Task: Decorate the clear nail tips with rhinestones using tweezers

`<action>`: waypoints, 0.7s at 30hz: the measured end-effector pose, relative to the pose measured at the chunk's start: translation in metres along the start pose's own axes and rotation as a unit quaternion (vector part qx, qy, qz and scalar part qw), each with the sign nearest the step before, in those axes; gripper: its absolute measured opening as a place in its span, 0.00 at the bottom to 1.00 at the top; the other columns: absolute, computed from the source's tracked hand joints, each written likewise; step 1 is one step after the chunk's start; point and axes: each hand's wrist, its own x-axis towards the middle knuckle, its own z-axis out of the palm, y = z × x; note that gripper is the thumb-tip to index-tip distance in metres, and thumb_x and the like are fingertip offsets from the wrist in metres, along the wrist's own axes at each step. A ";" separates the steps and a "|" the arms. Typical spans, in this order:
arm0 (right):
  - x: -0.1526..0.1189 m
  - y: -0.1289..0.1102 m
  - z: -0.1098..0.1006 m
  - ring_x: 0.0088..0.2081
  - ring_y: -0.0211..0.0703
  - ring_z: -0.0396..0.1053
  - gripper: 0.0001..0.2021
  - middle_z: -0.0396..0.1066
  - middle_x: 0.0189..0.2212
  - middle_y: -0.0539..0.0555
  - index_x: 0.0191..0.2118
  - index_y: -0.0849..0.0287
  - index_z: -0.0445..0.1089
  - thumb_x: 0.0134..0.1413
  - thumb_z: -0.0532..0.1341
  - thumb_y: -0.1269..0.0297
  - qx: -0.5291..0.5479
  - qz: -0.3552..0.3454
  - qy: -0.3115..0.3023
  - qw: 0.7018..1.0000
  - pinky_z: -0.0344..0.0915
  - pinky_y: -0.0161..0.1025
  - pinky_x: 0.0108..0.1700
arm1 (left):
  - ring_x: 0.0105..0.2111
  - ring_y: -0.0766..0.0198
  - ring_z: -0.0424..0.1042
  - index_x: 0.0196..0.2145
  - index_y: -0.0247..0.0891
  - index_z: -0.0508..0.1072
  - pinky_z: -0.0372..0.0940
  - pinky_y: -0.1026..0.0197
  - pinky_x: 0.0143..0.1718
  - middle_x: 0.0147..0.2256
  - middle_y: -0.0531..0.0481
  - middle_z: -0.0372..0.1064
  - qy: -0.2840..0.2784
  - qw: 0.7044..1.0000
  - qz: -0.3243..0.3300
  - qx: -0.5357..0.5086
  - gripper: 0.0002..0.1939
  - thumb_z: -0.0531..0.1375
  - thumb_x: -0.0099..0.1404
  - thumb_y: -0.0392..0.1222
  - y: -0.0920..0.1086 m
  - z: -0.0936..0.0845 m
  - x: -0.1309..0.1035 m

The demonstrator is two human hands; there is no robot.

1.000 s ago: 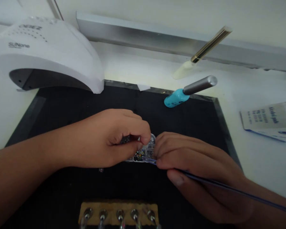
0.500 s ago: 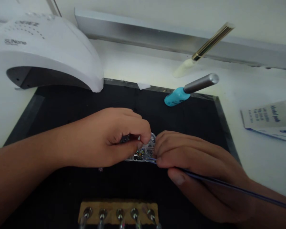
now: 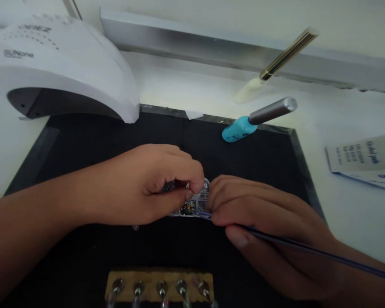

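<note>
Right hand pinches a thin purple tool between its fingers, tip at the divided case; left hand curls over it, grip unclear.

White domed plastic lamp printed "SUNone", on the far left of my remote view.
To its right I see a small flat white scrap, then a turquoise bottle with a long silver cylindrical cap. Beyond that I make out a milky-white bottle with a shiny gold cap, before a long silvery metal rail. On my far right lies a white box lettered "Alcohol pads" in blue.
</note>
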 end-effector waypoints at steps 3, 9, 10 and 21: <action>-0.001 0.000 0.000 0.37 0.41 0.72 0.05 0.73 0.32 0.54 0.41 0.61 0.66 0.64 0.54 0.73 0.005 0.000 0.011 1.000 0.72 0.43 0.47 | 0.33 0.74 0.66 0.34 0.36 0.72 0.59 0.72 0.37 0.30 0.57 0.66 0.001 1.000 0.002 0.001 0.07 0.55 0.66 0.29 0.000 0.000 0.000; -0.004 0.004 0.002 0.37 0.40 0.71 0.05 0.72 0.31 0.54 0.39 0.62 0.67 0.63 0.54 0.75 0.023 0.016 0.006 1.000 0.72 0.42 0.44 | 0.33 0.73 0.66 0.34 0.36 0.72 0.60 0.71 0.36 0.30 0.57 0.66 -0.001 1.000 0.003 0.000 0.07 0.56 0.66 0.29 0.000 0.000 -0.001; -0.004 0.004 0.002 0.37 0.40 0.71 0.05 0.72 0.31 0.54 0.39 0.62 0.67 0.63 0.54 0.75 0.021 0.014 0.006 1.000 0.72 0.42 0.44 | 0.33 0.73 0.66 0.34 0.36 0.72 0.60 0.71 0.36 0.30 0.57 0.66 -0.002 1.000 0.003 0.000 0.07 0.56 0.66 0.29 0.000 0.000 -0.001; -0.002 0.003 0.002 0.37 0.41 0.72 0.05 0.73 0.31 0.54 0.40 0.61 0.67 0.62 0.56 0.75 0.008 0.000 -0.005 1.000 0.71 0.43 0.46 | 0.33 0.71 0.66 0.33 0.36 0.72 0.60 0.70 0.35 0.30 0.56 0.67 0.003 1.000 0.002 -0.008 0.08 0.55 0.66 0.29 0.000 0.001 -0.002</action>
